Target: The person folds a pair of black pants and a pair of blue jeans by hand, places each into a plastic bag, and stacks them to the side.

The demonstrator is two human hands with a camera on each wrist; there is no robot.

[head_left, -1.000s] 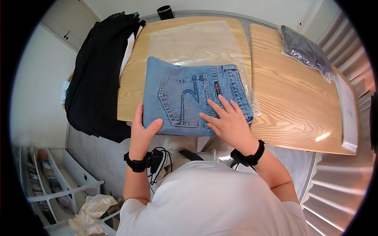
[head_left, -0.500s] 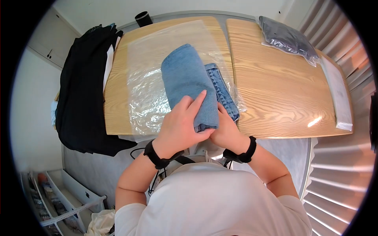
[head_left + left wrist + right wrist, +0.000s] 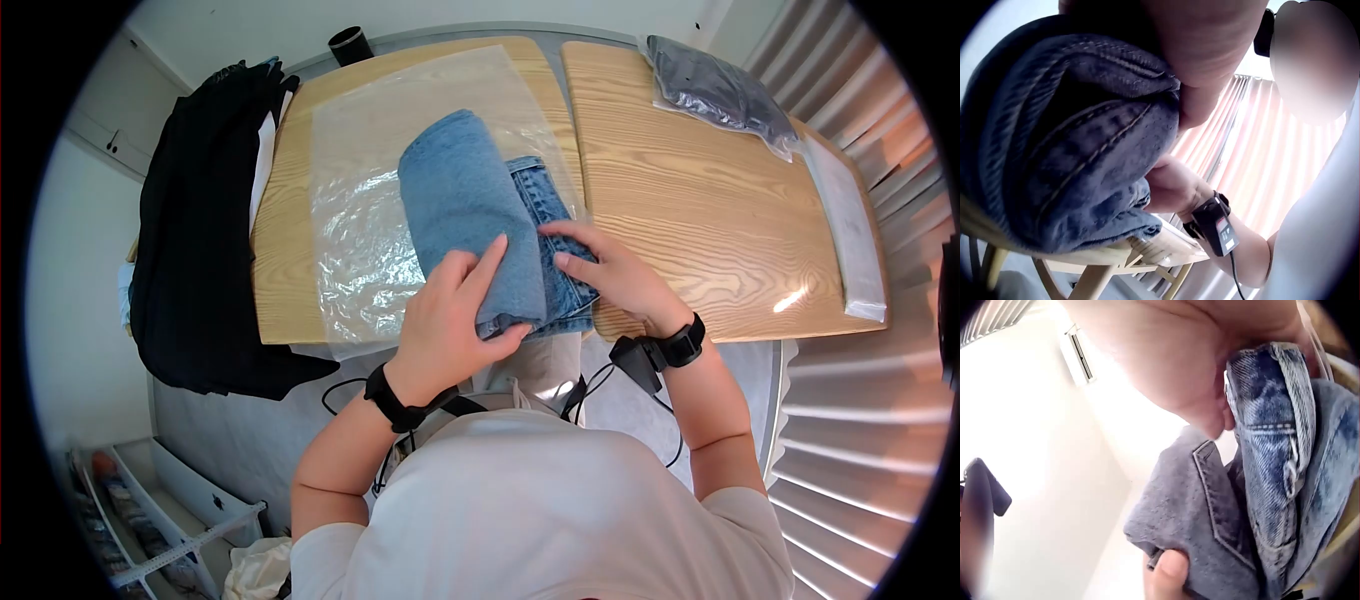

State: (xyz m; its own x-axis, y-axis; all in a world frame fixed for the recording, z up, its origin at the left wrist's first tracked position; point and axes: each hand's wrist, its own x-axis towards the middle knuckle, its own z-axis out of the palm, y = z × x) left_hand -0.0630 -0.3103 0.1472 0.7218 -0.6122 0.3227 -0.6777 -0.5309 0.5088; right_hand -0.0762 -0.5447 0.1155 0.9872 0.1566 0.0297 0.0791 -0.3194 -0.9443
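Note:
Blue jeans point(image 3: 470, 210) lie partly rolled at a slant over a clear plastic bag point(image 3: 360, 220) on the wooden table. My left hand point(image 3: 450, 310) grips the near end of the roll, thumb at its open end and fingers over the top. To the right, my right hand point(image 3: 620, 275) holds the flat waistband part between thumb and fingers. In the left wrist view the rolled end point(image 3: 1085, 137) shows its stitched layers. The right wrist view has the waistband point(image 3: 1272, 450) beneath my right hand point(image 3: 1172, 362), and my left thumb point(image 3: 1169, 575) against the roll.
Black clothing point(image 3: 205, 230) is piled along the left. A bagged dark garment point(image 3: 720, 90) and a flat white package point(image 3: 850, 230) lie on the right table point(image 3: 690, 200). Behind the left table stands a black cylinder point(image 3: 350, 46). A divided storage bin point(image 3: 180, 500) sits at lower left.
The jeans, flat with the pocket up a second ago, are now partly rolled at a slant. My left hand moved onto the roll; my right hand shifted from near its end to the waistband part.

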